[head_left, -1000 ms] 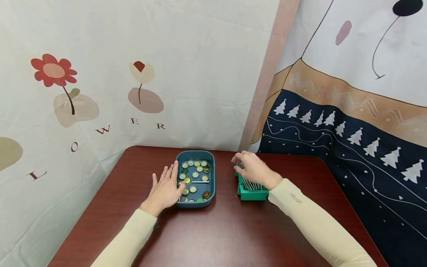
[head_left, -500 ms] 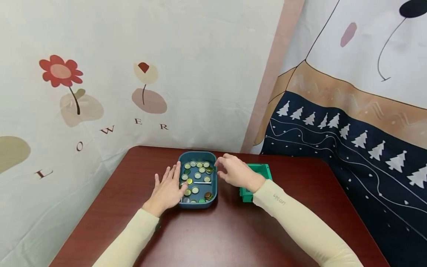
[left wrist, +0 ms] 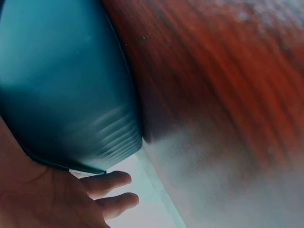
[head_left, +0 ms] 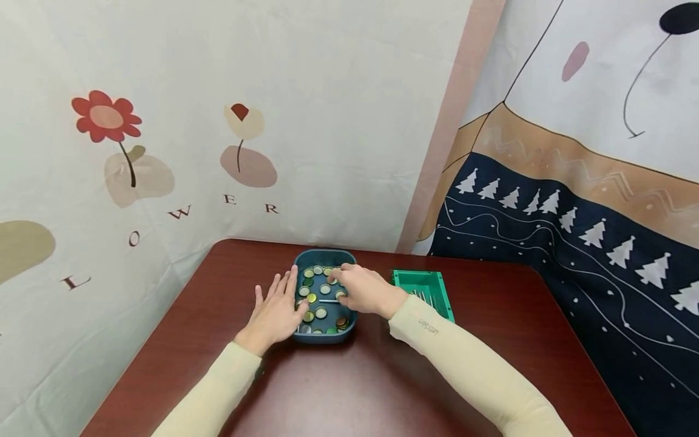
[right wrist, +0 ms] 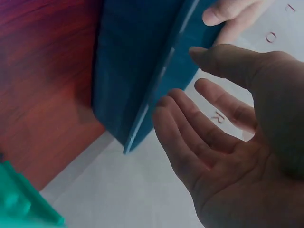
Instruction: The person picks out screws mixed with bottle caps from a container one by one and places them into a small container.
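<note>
A blue tray [head_left: 326, 339] holds several bottle caps [head_left: 321, 312], many with their pale insides up, and a thin silver nail [head_left: 327, 301]. My left hand [head_left: 273, 318] lies with spread, straight fingers along the tray's left rim. Over the right rim reaches my right hand [head_left: 371, 291], its fingertips above the caps. In the right wrist view, the right hand's fingers [right wrist: 178, 135] are gently bent, with the thumb apart and nothing held between them. The right hand hides part of the caps. The left wrist view shows the tray's outer wall [left wrist: 66, 85] beside the left palm.
A green box [head_left: 445, 291] with several thin silver nails [head_left: 423, 297] stands right of the tray, partly behind my right sleeve [head_left: 437, 334]. The dark red table [head_left: 338, 388] ends at a printed cloth [head_left: 338, 152] behind it.
My right hand has moved left from above the green box to over the blue tray, uncovering more of the box. The left hand stays at the tray's left rim.
</note>
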Tool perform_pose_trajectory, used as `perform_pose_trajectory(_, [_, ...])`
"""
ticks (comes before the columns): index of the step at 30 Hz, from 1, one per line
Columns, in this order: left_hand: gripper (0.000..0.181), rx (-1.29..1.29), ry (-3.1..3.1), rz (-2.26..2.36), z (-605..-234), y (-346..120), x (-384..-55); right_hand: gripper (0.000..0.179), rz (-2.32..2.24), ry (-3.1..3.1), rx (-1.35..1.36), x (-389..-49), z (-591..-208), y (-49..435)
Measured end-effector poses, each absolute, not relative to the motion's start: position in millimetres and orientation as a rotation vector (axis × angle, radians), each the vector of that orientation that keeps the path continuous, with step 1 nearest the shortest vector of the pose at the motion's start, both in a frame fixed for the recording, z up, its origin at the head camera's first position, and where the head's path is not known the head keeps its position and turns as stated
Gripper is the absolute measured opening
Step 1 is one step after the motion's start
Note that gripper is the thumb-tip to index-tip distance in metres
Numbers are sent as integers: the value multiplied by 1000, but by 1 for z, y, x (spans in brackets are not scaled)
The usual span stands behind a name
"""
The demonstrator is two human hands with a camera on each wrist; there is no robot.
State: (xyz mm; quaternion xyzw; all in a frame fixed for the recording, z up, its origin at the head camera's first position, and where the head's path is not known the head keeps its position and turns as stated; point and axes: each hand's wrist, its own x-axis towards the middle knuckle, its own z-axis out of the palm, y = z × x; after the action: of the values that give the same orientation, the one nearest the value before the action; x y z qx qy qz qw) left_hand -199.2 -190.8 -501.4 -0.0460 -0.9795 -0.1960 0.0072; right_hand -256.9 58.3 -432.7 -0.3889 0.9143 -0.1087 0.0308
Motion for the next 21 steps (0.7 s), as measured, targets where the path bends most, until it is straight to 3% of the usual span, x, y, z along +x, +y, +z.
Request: perform_pose_trajectory(21, [91,-164,-3081,-613,-499,-190,-199,37,28,2720,-1205,-259,-462,22])
